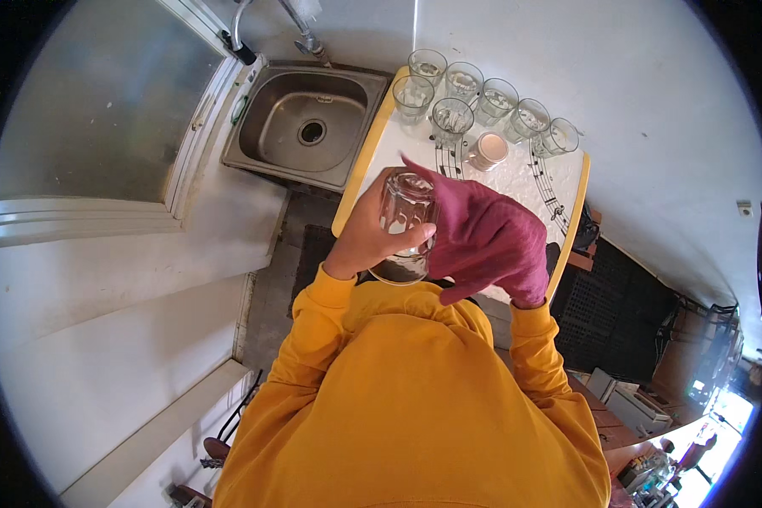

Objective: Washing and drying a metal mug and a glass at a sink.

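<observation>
A clear drinking glass [401, 213] is in my left hand [368, 232], with the thumb across its side. Its thick base points away from me, and its rim is towards my body. My right hand [514, 263] is covered by a maroon cloth [482, 228], which hides its fingers. The cloth meets the right side of the glass, and one corner sticks up beside the base. Both hands are above the near part of a white table [390, 143] with yellow edging and printed music notes.
Several clear glasses [453, 120] stand upright along the table's far side. Nearer is a small container [487, 151] with a pale peach top. A steel sink [371, 95] with a tap [308, 38] adjoins the table's left. A window [101, 114] is further left, and dark crates [609, 311] are at right.
</observation>
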The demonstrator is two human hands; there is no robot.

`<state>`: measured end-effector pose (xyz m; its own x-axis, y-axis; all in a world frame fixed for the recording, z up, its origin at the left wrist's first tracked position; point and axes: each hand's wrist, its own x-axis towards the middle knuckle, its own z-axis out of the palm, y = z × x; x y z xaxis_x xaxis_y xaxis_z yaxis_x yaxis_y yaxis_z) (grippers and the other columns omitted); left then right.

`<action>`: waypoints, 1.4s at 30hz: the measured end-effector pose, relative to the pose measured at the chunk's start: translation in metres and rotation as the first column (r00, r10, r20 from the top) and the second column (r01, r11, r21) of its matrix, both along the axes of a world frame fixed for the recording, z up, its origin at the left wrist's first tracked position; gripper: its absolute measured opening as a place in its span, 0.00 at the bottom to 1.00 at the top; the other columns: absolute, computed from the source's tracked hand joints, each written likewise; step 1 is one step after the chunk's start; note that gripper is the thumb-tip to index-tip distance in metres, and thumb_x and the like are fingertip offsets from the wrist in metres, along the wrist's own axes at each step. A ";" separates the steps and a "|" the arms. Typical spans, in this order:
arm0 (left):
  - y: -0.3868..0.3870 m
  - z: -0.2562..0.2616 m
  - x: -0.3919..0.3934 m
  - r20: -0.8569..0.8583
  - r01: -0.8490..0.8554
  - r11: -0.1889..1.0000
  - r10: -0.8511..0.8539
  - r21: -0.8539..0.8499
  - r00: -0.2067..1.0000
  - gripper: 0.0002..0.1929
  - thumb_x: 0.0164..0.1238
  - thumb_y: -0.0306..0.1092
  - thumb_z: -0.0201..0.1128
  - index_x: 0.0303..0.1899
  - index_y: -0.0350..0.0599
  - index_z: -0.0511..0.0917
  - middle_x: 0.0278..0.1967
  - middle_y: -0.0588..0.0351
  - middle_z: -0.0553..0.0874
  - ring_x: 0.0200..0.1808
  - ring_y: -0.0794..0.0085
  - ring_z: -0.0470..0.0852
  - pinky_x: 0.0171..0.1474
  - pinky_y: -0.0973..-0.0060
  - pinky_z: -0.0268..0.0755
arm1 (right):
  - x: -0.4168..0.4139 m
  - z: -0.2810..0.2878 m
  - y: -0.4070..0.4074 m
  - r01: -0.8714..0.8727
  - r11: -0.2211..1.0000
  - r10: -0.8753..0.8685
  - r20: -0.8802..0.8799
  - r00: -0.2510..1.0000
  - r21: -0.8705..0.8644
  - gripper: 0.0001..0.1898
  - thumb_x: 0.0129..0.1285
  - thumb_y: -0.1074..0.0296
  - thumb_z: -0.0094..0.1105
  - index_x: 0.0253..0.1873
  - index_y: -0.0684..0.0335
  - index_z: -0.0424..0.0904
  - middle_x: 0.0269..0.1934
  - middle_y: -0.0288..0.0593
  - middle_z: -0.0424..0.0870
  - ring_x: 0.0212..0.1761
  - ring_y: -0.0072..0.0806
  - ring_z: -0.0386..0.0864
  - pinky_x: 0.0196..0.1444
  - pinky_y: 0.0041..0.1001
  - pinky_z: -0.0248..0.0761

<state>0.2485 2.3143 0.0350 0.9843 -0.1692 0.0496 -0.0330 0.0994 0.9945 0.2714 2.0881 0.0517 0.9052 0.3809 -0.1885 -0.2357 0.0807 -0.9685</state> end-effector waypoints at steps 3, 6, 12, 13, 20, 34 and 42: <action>-0.003 0.015 0.003 -0.034 0.064 0.988 -0.069 -0.144 0.997 0.30 0.54 0.29 0.71 0.59 0.41 0.66 0.48 0.58 0.76 0.49 0.78 0.75 0.53 0.77 0.70 | -0.002 -0.004 -0.006 0.076 0.986 -0.032 -0.281 0.959 0.149 0.21 0.51 0.85 0.57 0.52 0.68 0.74 0.47 0.46 0.81 0.41 0.30 0.82 0.37 0.20 0.74; -0.014 0.012 0.005 -0.037 0.116 0.982 -0.123 -0.149 0.992 0.44 0.52 0.29 0.72 0.69 0.43 0.54 0.55 0.55 0.72 0.54 0.74 0.74 0.55 0.75 0.70 | -0.006 -0.089 -0.021 0.068 0.972 -0.104 -0.151 0.983 -0.226 0.18 0.55 0.85 0.55 0.52 0.68 0.74 0.42 0.42 0.81 0.33 0.20 0.77 0.28 0.18 0.71; -0.031 -0.015 0.003 0.040 0.155 0.988 -0.154 -0.024 0.987 0.49 0.54 0.36 0.73 0.72 0.46 0.46 0.61 0.52 0.67 0.60 0.70 0.71 0.61 0.72 0.66 | -0.017 -0.092 0.013 0.125 0.888 0.100 0.451 0.887 -0.443 0.21 0.49 0.83 0.63 0.51 0.65 0.75 0.37 0.40 0.79 0.35 0.31 0.77 0.41 0.27 0.72; -0.030 -0.019 0.003 0.038 0.159 0.987 -0.158 -0.022 0.987 0.49 0.54 0.36 0.73 0.72 0.46 0.46 0.61 0.52 0.67 0.60 0.70 0.71 0.61 0.72 0.66 | -0.013 -0.066 0.018 0.128 0.889 0.096 0.450 0.888 -0.440 0.21 0.49 0.83 0.63 0.51 0.65 0.75 0.37 0.40 0.79 0.35 0.31 0.77 0.41 0.27 0.72; -0.037 -0.011 0.000 -0.135 0.158 0.940 -0.207 -0.304 0.969 0.40 0.54 0.34 0.71 0.66 0.40 0.57 0.55 0.56 0.71 0.58 0.74 0.71 0.62 0.73 0.64 | 0.015 -0.095 0.014 0.163 0.919 0.091 0.595 0.799 -0.360 0.16 0.64 0.69 0.53 0.56 0.66 0.71 0.49 0.46 0.77 0.51 0.33 0.75 0.57 0.28 0.67; -0.035 -0.006 0.011 -0.153 -0.034 0.828 -0.063 -0.560 0.986 0.45 0.58 0.34 0.68 0.72 0.56 0.48 0.48 0.51 0.78 0.46 0.68 0.81 0.52 0.72 0.75 | 0.014 -0.109 0.011 0.080 0.959 -0.129 0.168 0.977 0.273 0.19 0.63 0.68 0.57 0.58 0.66 0.72 0.49 0.46 0.80 0.48 0.33 0.79 0.49 0.31 0.74; -0.031 -0.021 0.018 -0.183 -0.215 0.950 0.175 -0.226 0.967 0.43 0.62 0.73 0.46 0.68 0.49 0.57 0.50 0.57 0.77 0.41 0.84 0.77 0.36 0.88 0.69 | -0.015 -0.097 0.040 -0.200 0.978 0.202 0.556 0.806 -0.066 0.25 0.70 0.71 0.51 0.70 0.63 0.58 0.65 0.41 0.67 0.64 0.30 0.68 0.68 0.26 0.60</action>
<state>0.2669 2.2834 0.0136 0.9952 0.0247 -0.0946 0.0803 0.3450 0.9352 0.2564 2.1277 -0.0453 0.7585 0.5664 0.3224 0.3336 0.0876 -0.9386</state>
